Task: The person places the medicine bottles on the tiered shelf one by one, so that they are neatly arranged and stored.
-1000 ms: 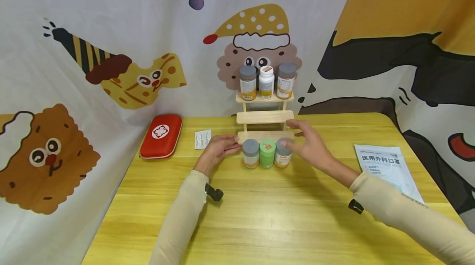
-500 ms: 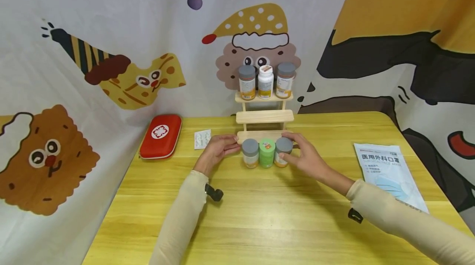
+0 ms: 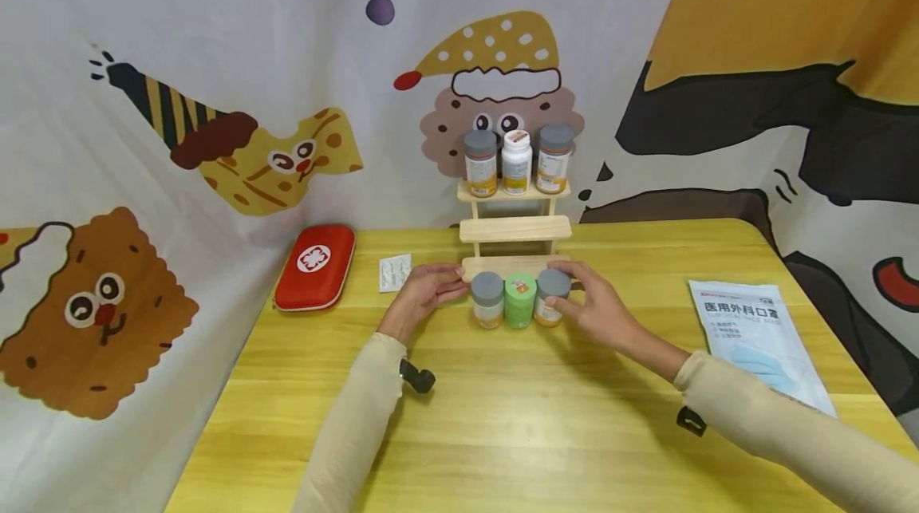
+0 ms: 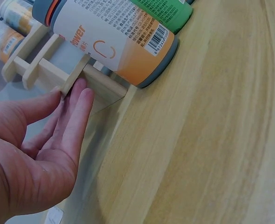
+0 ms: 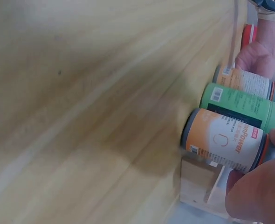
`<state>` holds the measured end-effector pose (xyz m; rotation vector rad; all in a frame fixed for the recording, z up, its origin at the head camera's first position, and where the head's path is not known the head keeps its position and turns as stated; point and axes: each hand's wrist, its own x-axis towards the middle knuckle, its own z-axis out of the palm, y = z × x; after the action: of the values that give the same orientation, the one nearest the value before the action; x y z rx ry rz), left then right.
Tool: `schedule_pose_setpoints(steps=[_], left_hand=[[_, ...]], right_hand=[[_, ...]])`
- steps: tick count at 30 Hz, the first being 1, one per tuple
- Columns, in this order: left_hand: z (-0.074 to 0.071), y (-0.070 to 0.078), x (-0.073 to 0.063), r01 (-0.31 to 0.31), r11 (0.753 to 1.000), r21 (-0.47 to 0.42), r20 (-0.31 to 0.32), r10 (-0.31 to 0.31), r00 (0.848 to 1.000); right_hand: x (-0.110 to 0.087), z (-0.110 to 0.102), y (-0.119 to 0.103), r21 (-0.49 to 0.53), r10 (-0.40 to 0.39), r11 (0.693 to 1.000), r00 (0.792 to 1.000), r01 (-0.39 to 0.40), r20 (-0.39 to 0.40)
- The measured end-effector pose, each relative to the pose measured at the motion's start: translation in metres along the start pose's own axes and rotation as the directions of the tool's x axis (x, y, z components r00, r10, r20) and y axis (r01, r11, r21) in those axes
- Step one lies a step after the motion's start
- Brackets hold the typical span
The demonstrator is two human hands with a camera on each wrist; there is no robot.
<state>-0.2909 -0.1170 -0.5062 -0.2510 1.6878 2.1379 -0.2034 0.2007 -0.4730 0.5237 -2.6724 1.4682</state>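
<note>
A three-step wooden rack (image 3: pixel 515 229) stands at the back of the table. My left hand (image 3: pixel 424 299) pinches the left end of its lowest step, thumb above and fingers below, as the left wrist view shows. In front of that step stand three jars side by side: a grey-lidded jar (image 3: pixel 487 301) at left, a green jar (image 3: pixel 520 301) in the middle, and another grey-lidded jar (image 3: pixel 551 286) at right. My right hand (image 3: pixel 606 317) grips the right jar near its lid, thumb at the front and fingers behind. Its orange-and-white label (image 5: pixel 221 140) shows in the right wrist view.
On the top step stand two grey-lidded jars (image 3: pixel 481 163) with a white bottle (image 3: pixel 516 163) between them. A red zip case (image 3: pixel 316 268) and a blister pack (image 3: pixel 395 273) lie at left. A face mask packet (image 3: pixel 761 345) lies at right.
My right hand has come down from beside the rack's lowest step and closed around the right jar. The left hand keeps its hold on the rack.
</note>
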Motion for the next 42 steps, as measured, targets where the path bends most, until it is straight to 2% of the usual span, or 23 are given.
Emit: schedule_pose_setpoints(steps=[7, 17, 26, 35, 42], left_hand=[[0.002, -0.002, -0.002, -0.006, 1.000, -0.007, -0.017, 0.005, 1.000], [0.001, -0.002, 0.001, -0.012, 1.000, -0.001, 0.007, 0.012, 1.000], [0.002, -0.001, -0.001, -0.010, 1.000, 0.011, 0.003, 0.010, 1.000], [0.001, -0.001, -0.001, -0.003, 0.999, 0.033, 0.007, 0.003, 1.000], [0.000, -0.001, 0.001, 0.005, 1.000, 0.024, 0.010, -0.005, 1.000]], right_hand=[[0.004, -0.013, -0.006, -0.047, -0.007, 0.999, 1.000, 0.007, 0.002], [0.017, -0.031, -0.030, -0.114, -0.037, 0.993, 0.999, 0.037, 0.006], [0.033, -0.045, -0.052, -0.090, -0.063, 0.994, 0.997, 0.059, -0.046], [0.053, -0.042, -0.062, -0.095, -0.103, 0.991, 0.991, 0.094, -0.089], [0.069, -0.032, -0.071, -0.053, -0.116, 0.993, 0.986, 0.110, -0.123]])
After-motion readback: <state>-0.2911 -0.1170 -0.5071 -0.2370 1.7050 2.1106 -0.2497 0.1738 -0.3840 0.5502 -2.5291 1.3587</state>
